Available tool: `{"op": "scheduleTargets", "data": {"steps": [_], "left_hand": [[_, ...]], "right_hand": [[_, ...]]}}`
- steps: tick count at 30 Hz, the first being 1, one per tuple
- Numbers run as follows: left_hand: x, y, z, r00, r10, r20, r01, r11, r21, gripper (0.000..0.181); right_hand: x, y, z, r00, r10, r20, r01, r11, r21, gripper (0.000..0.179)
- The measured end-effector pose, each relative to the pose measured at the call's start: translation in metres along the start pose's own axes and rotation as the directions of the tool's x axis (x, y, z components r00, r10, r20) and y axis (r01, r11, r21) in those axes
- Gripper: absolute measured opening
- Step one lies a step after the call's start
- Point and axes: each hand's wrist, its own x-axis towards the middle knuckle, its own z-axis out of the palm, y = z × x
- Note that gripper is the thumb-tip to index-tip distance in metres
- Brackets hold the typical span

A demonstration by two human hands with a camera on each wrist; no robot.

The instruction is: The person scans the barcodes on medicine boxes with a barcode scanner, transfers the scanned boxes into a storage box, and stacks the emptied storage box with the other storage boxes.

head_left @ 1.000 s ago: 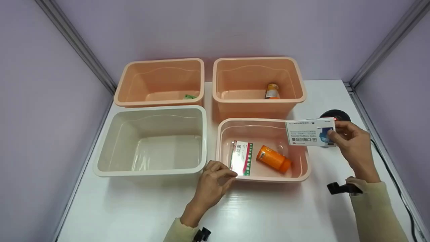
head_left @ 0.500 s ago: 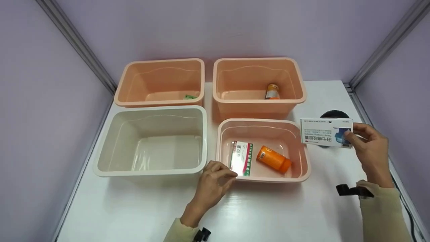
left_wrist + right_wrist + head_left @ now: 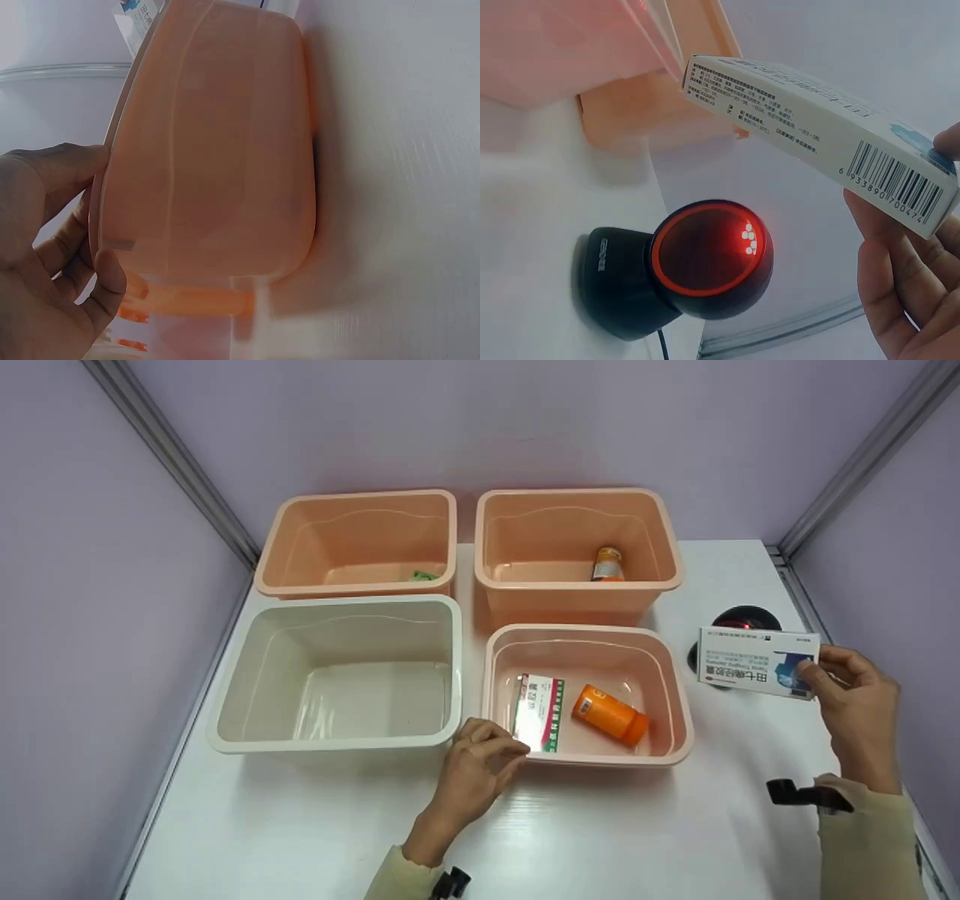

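White table [image 3: 585, 832] underlies box [image 3: 750, 661] pointing lengthwise left.

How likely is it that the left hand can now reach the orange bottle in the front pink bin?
Probably yes: the left hand is at the near rim of the front pink bin, whose top is open, and nothing covers the orange bottle.

Wht tbl [image 3: 600, 840] btwn pale lilac walls [image 3: 480, 427] w/ grey metal corner rails [image 3: 172, 457].
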Motion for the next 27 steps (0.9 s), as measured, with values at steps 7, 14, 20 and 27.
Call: {"op": "scheduleTargets", "data": {"steps": [7, 14, 20, 27], "left_hand": [[0.001, 0.000, 0.001, 1.000, 0.007, -0.004, -0.007, 1.000, -0.003, 0.008], [0.001, 0.001, 0.003, 1.000, 0.008, -0.003, -0.008, 1.000, -0.006, 0.009], [0.001, 0.001, 0.004, 1.000, 0.014, 0.001, -0.014, 1.000, -0.002, 0.009], [0.000, 0.000, 0.002, 0.999, 0.034, -0.017, -0.034, 0.999, 0.007, 0.009]], "right_hand": [[-0.001, 0.010, -0.008, 0.999, 0.041, -0.003, -0.041, 0.996, -0.074, 0.020], [-0.003, 0.022, -0.010, 0.998, 0.061, 0.009, -0.058, 0.980, -0.191, 0.018], [-0.004, 0.033, -0.010, 0.996, 0.084, 0.022, -0.077, 0.967, -0.243, 0.017], [-0.003, 0.043, 0.001, 0.998, 0.058, 0.038, -0.044, 0.954, -0.298, 0.017]]}}
